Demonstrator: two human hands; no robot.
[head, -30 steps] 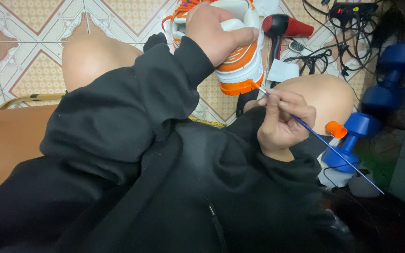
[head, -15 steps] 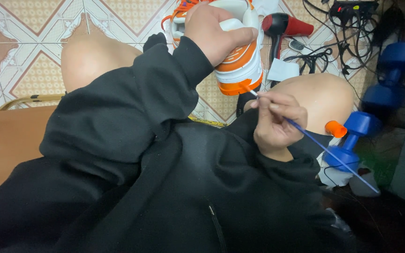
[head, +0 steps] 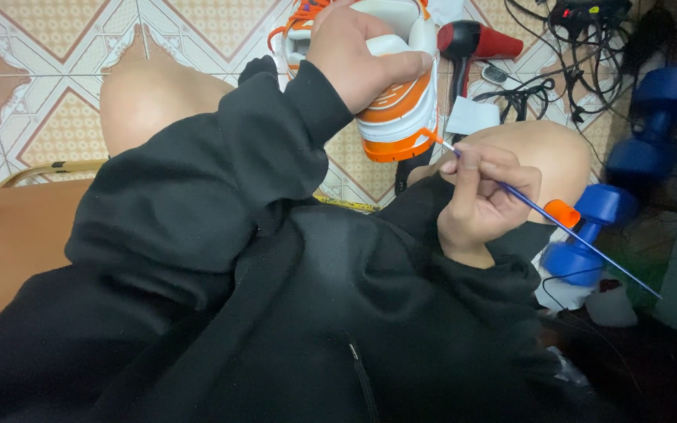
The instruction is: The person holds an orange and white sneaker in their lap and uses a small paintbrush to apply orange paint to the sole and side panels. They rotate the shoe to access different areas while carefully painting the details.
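My left hand grips a white and orange sneaker with orange laces, held up above my knees with its sole edge facing me. My right hand pinches a thin blue paintbrush; the brush tip touches the orange lower edge of the sneaker's heel. The long handle runs down to the right past my wrist. Both arms wear black sleeves, and my bare knees show under the shoe.
A red and black hair dryer and tangled black cables lie on the patterned tile floor. Blue dumbbells stand at the right, with a small orange-capped bottle beside them. A brown seat is at the left.
My right hand has shifted slightly left and up, bringing the brush tip onto the sneaker's orange heel edge. The left hand keeps the shoe steady.
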